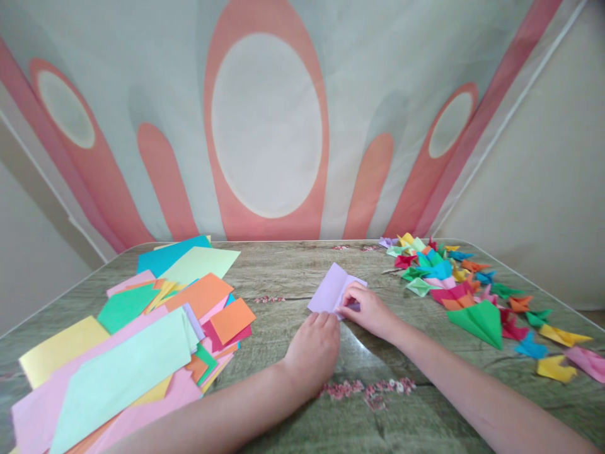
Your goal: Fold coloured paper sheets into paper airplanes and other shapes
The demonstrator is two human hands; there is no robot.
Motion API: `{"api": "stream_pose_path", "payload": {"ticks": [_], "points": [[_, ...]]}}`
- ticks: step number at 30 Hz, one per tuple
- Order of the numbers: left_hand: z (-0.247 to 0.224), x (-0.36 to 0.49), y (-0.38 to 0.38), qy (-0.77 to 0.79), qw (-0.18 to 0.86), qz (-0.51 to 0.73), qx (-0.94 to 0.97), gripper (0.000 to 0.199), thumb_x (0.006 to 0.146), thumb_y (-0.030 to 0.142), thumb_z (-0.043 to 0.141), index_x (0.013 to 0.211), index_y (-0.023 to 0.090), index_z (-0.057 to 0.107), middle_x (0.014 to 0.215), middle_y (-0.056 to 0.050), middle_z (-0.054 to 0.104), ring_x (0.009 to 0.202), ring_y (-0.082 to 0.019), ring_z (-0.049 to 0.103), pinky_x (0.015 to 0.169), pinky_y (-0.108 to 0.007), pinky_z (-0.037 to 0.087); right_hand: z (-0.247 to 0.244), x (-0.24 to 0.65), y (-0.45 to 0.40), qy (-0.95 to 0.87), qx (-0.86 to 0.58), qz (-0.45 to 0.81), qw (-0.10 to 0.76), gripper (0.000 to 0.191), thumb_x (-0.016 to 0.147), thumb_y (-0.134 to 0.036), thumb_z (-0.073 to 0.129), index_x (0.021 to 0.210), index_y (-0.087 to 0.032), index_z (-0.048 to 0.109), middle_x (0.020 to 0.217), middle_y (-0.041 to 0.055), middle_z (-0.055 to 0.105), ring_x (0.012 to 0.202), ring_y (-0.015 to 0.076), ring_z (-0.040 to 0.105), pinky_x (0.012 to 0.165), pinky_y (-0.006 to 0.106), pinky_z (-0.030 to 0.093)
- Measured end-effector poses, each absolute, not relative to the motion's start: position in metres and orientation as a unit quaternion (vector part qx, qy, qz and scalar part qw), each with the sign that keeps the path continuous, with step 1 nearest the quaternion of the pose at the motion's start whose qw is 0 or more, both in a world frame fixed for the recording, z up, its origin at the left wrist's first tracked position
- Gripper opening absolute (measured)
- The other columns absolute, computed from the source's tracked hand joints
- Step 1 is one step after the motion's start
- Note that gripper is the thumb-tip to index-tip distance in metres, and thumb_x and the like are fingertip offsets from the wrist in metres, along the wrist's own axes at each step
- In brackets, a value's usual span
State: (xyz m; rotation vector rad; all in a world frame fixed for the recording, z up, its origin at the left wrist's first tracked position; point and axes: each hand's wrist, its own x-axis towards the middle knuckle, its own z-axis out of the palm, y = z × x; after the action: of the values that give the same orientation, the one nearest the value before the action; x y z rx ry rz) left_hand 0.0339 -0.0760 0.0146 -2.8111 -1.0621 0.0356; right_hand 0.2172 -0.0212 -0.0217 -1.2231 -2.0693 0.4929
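Pinching lilac paper (328,290), right hand (371,310) angled inward; left hand (312,347) knuckles-up at lower edge, grip unclear

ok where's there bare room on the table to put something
The table is bare either side of the lilac sheet, out to the loose papers at left and folded pieces at right, and between the forearms. Both piles are crowded.

From my remote station I see a wood-grain tabletop (274,268) with pink blossom patterns (347,389) and a patch of glare (357,343), backed by a grey-and-coral backdrop (347,82) with pale ovals (267,126), between plain walls (534,189).
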Motion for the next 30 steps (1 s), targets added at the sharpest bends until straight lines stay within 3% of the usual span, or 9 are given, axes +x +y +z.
{"api": "stream_pose_path", "payload": {"ticks": [6, 10, 15, 22, 30], "points": [[0.016, 0.034, -0.074, -0.349, 0.065, 0.012, -0.935, 0.034, 0.084, 0.012, 0.038, 0.116, 0.007, 0.050, 0.104, -0.013, 0.056, 0.100, -0.023, 0.049, 0.085, -0.035, 0.040, -0.023, 0.217, -0.024, -0.795, -0.475, 0.174, 0.334, 0.016, 0.077, -0.033, 0.062, 0.071, -0.020, 0.053, 0.079, 0.0031, 0.053, 0.074, 0.0171, 0.051, 0.069, 0.032, 0.044], [0.015, 0.033, -0.074, -0.348, 0.071, -0.003, -0.935, 0.037, 0.083, 0.012, 0.040, 0.118, 0.005, 0.048, 0.103, -0.012, 0.056, 0.098, -0.024, 0.049, 0.085, -0.036, 0.040, -0.024, 0.219, -0.029, -0.799, -0.489, 0.144, 0.318, 0.019, 0.075, -0.036, 0.062, 0.080, -0.020, 0.054, 0.095, 0.0071, 0.054, 0.091, 0.0214, 0.051, 0.081, 0.037, 0.042], [0.015, 0.032, -0.072, -0.338, 0.062, -0.003, -0.939, 0.036, 0.083, 0.013, 0.040, 0.116, 0.005, 0.050, 0.101, -0.012, 0.057, 0.098, -0.024, 0.049, 0.085, -0.035, 0.040, -0.027, 0.222, -0.032, -0.781, -0.554, 0.063, 0.279, 0.045, 0.069, -0.051, 0.064, 0.101, -0.020, 0.053, 0.129, 0.0140, 0.038, 0.118, 0.0315, 0.035, 0.094, 0.050, 0.032], [0.019, 0.034, -0.071, -0.332, 0.060, 0.009, -0.941, 0.031, 0.083, 0.012, 0.040, 0.112, 0.007, 0.052, 0.097, -0.011, 0.057, 0.095, -0.023, 0.050, 0.084, -0.036, 0.040, -0.020, 0.233, -0.024, -0.780, -0.592, 0.051, 0.199, 0.074, 0.063, -0.060, 0.064, 0.123, -0.020, 0.046, 0.141, 0.0158, 0.026, 0.127, 0.0357, 0.024, 0.100, 0.052, 0.023], [0.014, 0.034, -0.068, -0.327, 0.064, -0.003, -0.943, 0.025, 0.080, 0.011, 0.043, 0.101, 0.007, 0.056, 0.097, -0.013, 0.057, 0.095, -0.024, 0.050, 0.084, -0.036, 0.040, -0.008, 0.263, -0.019, -0.750, -0.647, 0.076, 0.116, 0.087, 0.061, -0.063, 0.063, 0.132, -0.020, 0.039, 0.147, 0.0145, 0.015, 0.131, 0.0359, 0.018, 0.103, 0.050, 0.018]]}}
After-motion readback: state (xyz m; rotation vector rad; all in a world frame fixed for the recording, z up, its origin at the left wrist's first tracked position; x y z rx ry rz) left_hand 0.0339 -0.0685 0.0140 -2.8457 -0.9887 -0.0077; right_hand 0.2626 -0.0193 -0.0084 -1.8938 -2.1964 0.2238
